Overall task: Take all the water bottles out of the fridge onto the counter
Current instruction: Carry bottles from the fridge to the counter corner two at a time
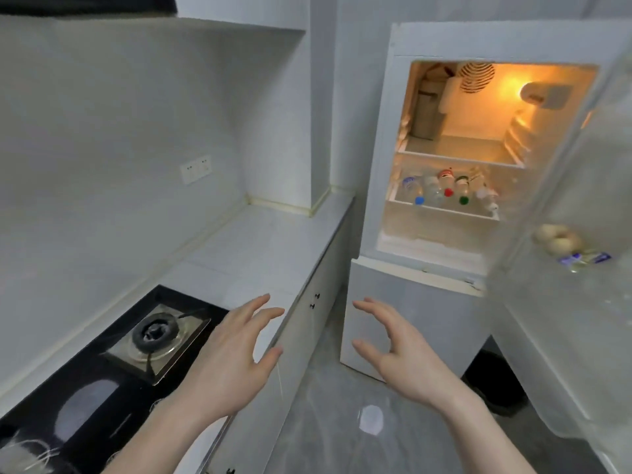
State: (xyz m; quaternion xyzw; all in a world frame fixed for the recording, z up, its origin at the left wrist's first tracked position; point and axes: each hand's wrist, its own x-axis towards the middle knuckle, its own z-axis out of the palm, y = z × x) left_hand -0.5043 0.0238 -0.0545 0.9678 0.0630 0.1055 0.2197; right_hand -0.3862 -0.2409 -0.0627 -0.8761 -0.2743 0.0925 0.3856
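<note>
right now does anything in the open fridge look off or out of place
The clear plastic water bottles lie on their sides on the middle shelf, caps facing out, not upright. The white fridge's lower front edge looks chipped. Both the left hand and the right hand are empty.

Ambient lighting is even, cool and moderately dim. The strongest source is a warm orange lamp [533, 92] inside the fridge [386, 131] at 1 o'clock; it tints the upper compartment amber and overexposes its surroundings. The bottles [444, 189] on the lower shelf appear soft and smeared. The open fridge door [581, 302] at 3 o'clock is heavily blurred. Wide-angle distortion bends the wall lines and the bench [260, 241] edge towards the frame borders. A pale glare patch [371, 419] lies on the floor at 6 o'clock. Shadows are faint.
</note>
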